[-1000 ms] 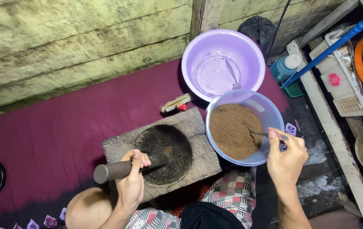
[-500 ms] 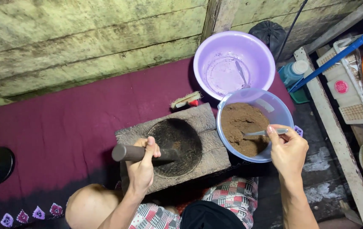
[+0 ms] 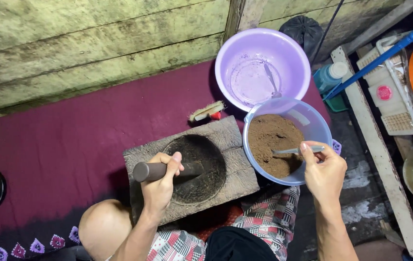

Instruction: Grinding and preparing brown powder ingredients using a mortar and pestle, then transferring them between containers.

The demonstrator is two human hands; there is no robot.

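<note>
Brown powder (image 3: pixel 273 142) fills clear plastic bowl (image 3: pixel 312 121) overhanging wooden mortar block (image 3: pixel 235 164); right hand (image 3: pixel 324 169) grips metal spoon (image 3: pixel 295 151), left hand (image 3: pixel 160 186) grips dark pestle (image 3: pixel 153 170). Risk: a nudge tips bowl, powder spills.

Wall of weathered, green-stained horizontal wooden planks (image 3: pixel 85 53) spans the top of view. A maroon cloth mat with purple patterned edge (image 3: pixel 61 145) covers the floor below it. On the right, bare dark wet floor (image 3: pixel 361 193) shows beside a pale wooden beam (image 3: pixel 375 150). Lighting is dim, even.
</note>
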